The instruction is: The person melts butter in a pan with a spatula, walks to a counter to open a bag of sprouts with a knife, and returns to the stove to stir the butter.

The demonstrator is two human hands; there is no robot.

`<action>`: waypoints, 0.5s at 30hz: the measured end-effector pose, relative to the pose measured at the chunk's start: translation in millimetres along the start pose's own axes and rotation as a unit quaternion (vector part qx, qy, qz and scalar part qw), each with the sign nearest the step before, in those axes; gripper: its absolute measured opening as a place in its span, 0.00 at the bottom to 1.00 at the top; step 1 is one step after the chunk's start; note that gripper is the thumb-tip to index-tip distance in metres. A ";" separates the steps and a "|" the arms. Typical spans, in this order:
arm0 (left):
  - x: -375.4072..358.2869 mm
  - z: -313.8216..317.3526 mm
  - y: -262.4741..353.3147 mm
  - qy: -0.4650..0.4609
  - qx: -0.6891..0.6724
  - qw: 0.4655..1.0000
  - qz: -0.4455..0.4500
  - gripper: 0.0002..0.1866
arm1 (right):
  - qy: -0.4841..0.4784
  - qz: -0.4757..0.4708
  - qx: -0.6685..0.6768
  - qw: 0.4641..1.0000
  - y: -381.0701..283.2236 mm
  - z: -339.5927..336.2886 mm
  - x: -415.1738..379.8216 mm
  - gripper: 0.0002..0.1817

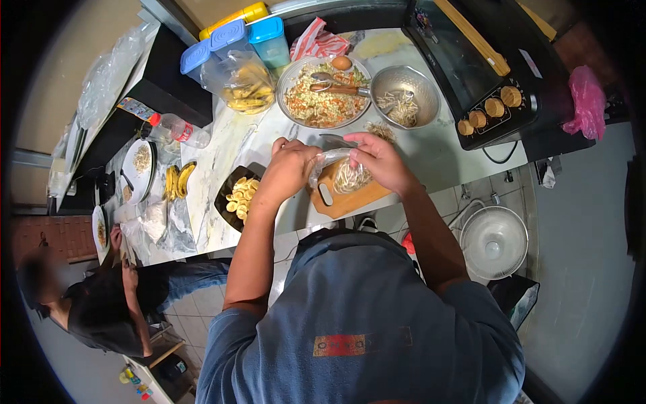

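A clear plastic bag [328, 159] of pale, thin stems [351, 178] is held between my hands, over a wooden cutting board [360, 201] with a slot handle. My left hand [294, 168] is closed on the bag's left edge, fingers curled. Thumb and fingers of my right hand [381, 163] pinch the other side of its mouth. Just beyond my hands lies a knife blade [332, 141], partly hidden. Further back, a metal bowl [431, 101] contains similar pale stems. Brownish stem ends [381, 130] lie between this bowl and my right hand.
A tray of chopped vegetables [313, 101] holds tongs [340, 88] and an egg [342, 63]. A dark dish of sliced bananas [241, 196] sits left of my left arm. An oven [494, 74] stands right. Another person [101, 303] works at the left counter.
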State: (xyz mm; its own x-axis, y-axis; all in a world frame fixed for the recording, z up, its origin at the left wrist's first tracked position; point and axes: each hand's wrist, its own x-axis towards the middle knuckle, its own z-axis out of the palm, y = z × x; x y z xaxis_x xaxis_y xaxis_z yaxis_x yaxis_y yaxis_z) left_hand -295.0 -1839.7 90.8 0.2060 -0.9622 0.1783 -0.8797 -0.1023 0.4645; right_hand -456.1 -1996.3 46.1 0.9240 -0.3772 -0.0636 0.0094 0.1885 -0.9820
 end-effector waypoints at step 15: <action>-11.7 35.5 18.5 -0.068 -0.200 0.967 -0.140 0.05 | 0.197 0.066 0.079 0.975 32.0 12.1 5.1 0.19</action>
State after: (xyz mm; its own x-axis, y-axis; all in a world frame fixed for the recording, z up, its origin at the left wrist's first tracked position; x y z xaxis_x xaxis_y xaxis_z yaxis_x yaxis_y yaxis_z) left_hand -329.0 -1839.4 66.6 0.3297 -0.9380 -0.1072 -0.5560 -0.2847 0.7809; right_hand -446.5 -1981.2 16.4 0.7030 -0.6535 -0.2806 -0.0117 0.3839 -0.9233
